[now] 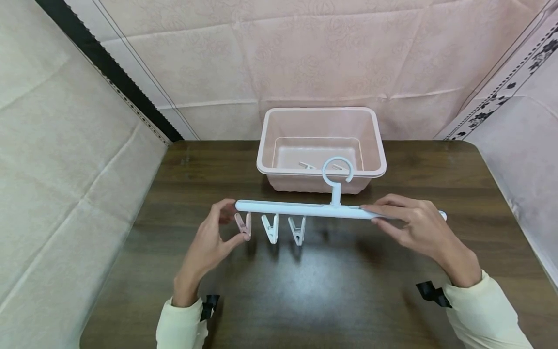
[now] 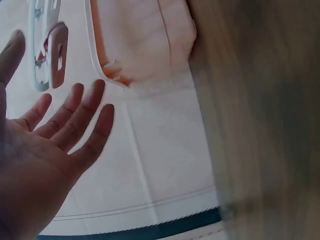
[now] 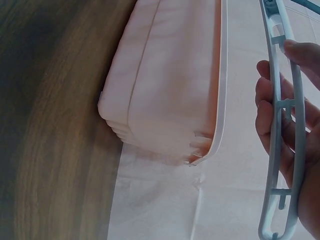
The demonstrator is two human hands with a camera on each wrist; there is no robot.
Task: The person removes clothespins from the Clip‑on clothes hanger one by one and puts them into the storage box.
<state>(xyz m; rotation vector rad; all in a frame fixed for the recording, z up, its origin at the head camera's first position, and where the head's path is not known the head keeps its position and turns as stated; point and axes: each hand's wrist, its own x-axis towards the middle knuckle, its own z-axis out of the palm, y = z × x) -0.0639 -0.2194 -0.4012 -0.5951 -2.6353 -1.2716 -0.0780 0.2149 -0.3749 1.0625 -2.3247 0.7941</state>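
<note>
A light blue clip hanger [image 1: 296, 208] with a round hook is held level above the table. My right hand [image 1: 410, 220] grips its right part, thumb in front and fingers behind, as the right wrist view also shows the hanger frame [image 3: 274, 142] in the fingers. From its left half hang a pink clothespin [image 1: 248, 225] at the end and two white clothespins [image 1: 271, 236]. Around the pink one is my left hand [image 1: 202, 249]; in the left wrist view its fingers are spread and stand apart from the pink clothespin [image 2: 59, 57].
Behind the hanger a pale pink plastic basin [image 1: 283, 180] stands at the table's back edge. A few small clothespins [image 1: 306, 166] lie inside it. The dark wooden table [image 1: 305, 300] meets cloth-covered walls [image 1: 322, 58] at the back and sides.
</note>
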